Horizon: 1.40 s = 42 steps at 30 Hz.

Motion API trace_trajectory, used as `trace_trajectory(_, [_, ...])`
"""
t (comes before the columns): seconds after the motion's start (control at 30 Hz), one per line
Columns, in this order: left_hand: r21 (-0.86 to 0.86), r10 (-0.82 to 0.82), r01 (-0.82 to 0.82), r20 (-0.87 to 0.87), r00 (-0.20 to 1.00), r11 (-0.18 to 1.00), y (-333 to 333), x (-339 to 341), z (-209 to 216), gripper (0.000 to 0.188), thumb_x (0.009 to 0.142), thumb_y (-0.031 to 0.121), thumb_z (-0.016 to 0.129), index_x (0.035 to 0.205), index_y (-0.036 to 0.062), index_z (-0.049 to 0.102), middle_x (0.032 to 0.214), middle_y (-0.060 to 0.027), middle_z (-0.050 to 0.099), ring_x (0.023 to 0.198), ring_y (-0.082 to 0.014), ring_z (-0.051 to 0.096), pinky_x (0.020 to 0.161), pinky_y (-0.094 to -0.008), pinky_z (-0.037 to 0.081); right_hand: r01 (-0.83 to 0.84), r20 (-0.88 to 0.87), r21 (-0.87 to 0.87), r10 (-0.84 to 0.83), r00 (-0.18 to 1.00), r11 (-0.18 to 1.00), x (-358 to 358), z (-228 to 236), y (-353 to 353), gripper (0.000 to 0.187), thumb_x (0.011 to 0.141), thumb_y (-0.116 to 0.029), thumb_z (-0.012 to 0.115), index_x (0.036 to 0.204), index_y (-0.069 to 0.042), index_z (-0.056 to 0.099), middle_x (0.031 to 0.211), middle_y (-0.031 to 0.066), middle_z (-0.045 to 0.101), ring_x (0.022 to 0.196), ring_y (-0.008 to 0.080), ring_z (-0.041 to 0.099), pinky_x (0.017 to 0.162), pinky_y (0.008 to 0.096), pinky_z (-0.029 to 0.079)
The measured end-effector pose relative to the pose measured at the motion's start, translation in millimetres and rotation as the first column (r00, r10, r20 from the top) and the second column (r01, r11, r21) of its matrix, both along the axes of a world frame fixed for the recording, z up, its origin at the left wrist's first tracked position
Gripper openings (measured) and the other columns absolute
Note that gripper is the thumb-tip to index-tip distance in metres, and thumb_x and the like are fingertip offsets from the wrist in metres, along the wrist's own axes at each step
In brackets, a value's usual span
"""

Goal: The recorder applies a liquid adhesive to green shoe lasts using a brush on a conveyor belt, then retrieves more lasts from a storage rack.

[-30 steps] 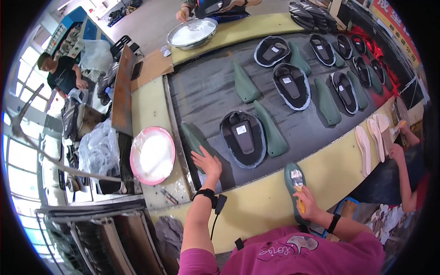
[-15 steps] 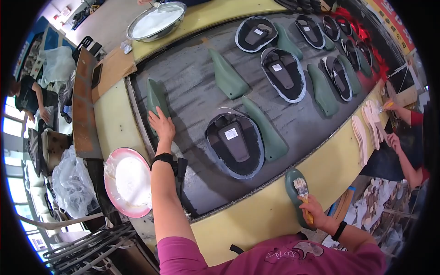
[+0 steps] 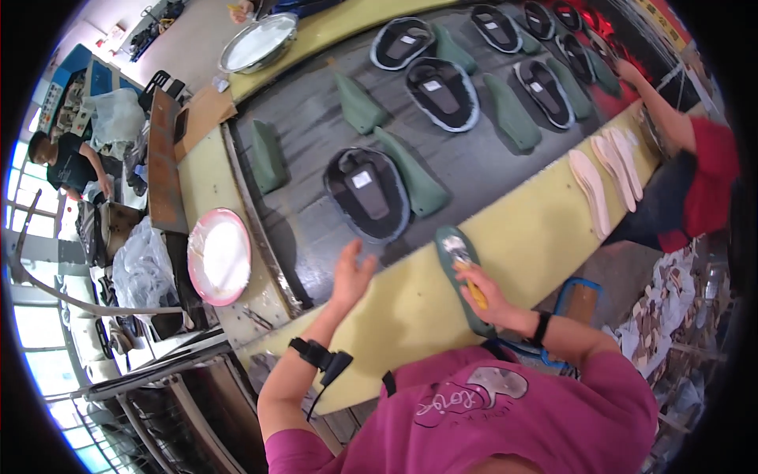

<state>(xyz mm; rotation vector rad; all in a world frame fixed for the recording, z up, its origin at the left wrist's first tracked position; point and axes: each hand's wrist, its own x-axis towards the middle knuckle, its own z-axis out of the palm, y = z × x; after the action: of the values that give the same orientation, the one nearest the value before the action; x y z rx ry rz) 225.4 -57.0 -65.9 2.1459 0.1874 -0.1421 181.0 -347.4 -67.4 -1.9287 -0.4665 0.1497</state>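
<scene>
My right hand (image 3: 491, 300) is wrapped round the yellow handle of a paintbrush (image 3: 475, 291). The brush's whitish bristles rest on the upturned face of a green shoe last (image 3: 447, 237) at the near yellow edge of the table. Over that edge, to the left, hovers my left hand (image 3: 352, 278), fingers apart and nothing in them. Just beyond it lies a dark shoe upper (image 3: 373, 207) with a pale rim and a white label inside. A second green last (image 3: 417, 180) leans along the upper's right side.
More shoe uppers (image 3: 442, 95) and green lasts (image 3: 265, 158) stand on the grey belt (image 3: 304, 150). A pink-rimmed basin (image 3: 246, 265) of white paste sits at left, a metal bowl (image 3: 264, 47) beyond. Pale insoles (image 3: 588, 189) lie near a red-sleeved co-worker (image 3: 707, 174) at right.
My left hand has come back from the far-left green last toward the near edge. The brush stays on its last. The co-worker's hand has left the insoles and reaches over the belt.
</scene>
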Motion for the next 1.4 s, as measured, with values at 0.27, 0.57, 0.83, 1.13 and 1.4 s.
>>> trace_trajectory(0.27, [0.088,-0.124,0.138,-0.150,0.981,0.987,-174,-55,7,0.076,0.070,0.025,0.067,0.129,-0.0041,0.029,0.133,-0.0310,0.024,0.113,-0.0417,0.043,0.093,-0.0395,0.038,-0.005,0.060,0.188,-0.007,0.998,0.982,54,20,-19,0.021,0.087,-0.011,0.049,0.107,-0.003,0.050,0.098,0.0111,0.059,0.091,0.0215,0.059,0.077,0.0291,0.044])
trace_trajectory(0.57, [-0.124,-0.139,0.118,-0.175,0.975,0.985,-109,-66,-22,0.085,0.065,0.025,0.065,0.132,-0.0069,0.023,0.124,-0.0304,0.040,0.115,-0.0396,0.042,0.095,-0.0390,0.037,-0.043,-0.074,0.277,0.065,0.995,0.960,54,23,-60,0.013,0.086,-0.011,0.053,0.096,-0.004,0.058,0.076,0.0049,0.060,0.066,0.0088,0.057,0.058,0.0220,0.046])
trace_trajectory(0.83, [-0.072,0.031,-0.041,-0.130,0.991,0.997,-102,-37,-16,0.065,0.059,0.019,0.066,0.115,-0.0060,0.043,0.103,-0.0244,0.054,0.094,-0.0363,0.054,0.084,-0.0407,0.043,-0.069,-0.149,0.267,0.112,0.982,0.961,60,31,-44,0.012,0.085,-0.012,0.052,0.090,-0.005,0.060,0.069,0.0031,0.060,0.063,0.0081,0.058,0.052,0.0212,0.044])
trace_trajectory(1.13, [-0.506,-0.089,-0.053,-0.253,0.963,0.861,-53,-67,38,0.072,0.061,0.010,0.063,0.126,-0.0033,0.036,0.108,-0.0159,0.054,0.099,-0.0231,0.052,0.087,-0.0319,0.041,-0.158,-0.331,0.461,0.334,0.882,0.873,78,50,27,0.013,0.085,-0.011,0.050,0.086,-0.001,0.058,0.067,0.0049,0.059,0.058,0.0091,0.055,0.051,0.0213,0.044])
trace_trajectory(1.4, [-0.497,0.118,-0.224,-0.235,0.965,0.838,39,-38,18,0.054,0.062,0.008,0.063,0.112,-0.0019,0.045,0.094,-0.0133,0.058,0.086,-0.0228,0.056,0.076,-0.0330,0.046,-0.118,-0.449,0.260,0.228,0.864,0.958,60,26,45,0.013,0.086,-0.013,0.052,0.087,-0.001,0.059,0.067,0.0039,0.059,0.062,0.0091,0.057,0.051,0.0211,0.044])
